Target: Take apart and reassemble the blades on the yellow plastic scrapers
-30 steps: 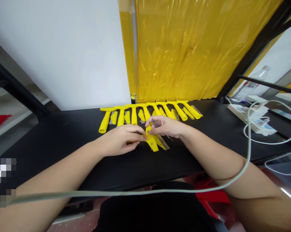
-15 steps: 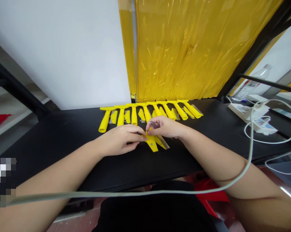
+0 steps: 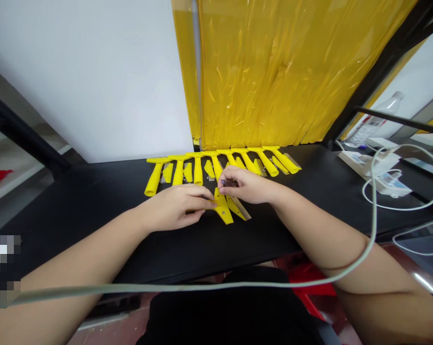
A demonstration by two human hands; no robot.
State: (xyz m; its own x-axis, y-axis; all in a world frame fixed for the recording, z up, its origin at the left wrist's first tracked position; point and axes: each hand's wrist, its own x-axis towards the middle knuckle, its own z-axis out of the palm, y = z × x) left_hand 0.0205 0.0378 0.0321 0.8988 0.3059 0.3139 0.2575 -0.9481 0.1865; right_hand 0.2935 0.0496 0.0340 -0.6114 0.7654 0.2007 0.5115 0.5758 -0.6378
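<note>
My left hand (image 3: 182,206) is closed around a yellow plastic scraper handle, its flat holed head (image 3: 223,212) showing beyond the fingertips. Just above that head my right hand (image 3: 248,184) is curled shut on a small dark, shiny object (image 3: 230,183), mostly hidden by the fingers. Beside the held head lies a yellow plate with a metal blade (image 3: 242,211). Behind my hands, several yellow T-shaped scraper handles (image 3: 154,180) are lined up, with small yellow plates (image 3: 168,172) and metal blades between them.
The black tabletop (image 3: 158,258) ends at an edge near my body. A pale cable (image 3: 202,287) loops across the foreground. To the right are a white power strip (image 3: 392,184) and a plastic bottle (image 3: 376,120). Yellow film (image 3: 274,72) and a white panel (image 3: 94,72) stand behind.
My right hand has risen slightly off the scraper head, so more of the head and of the dark object shows. The left hand keeps its hold with little movement.
</note>
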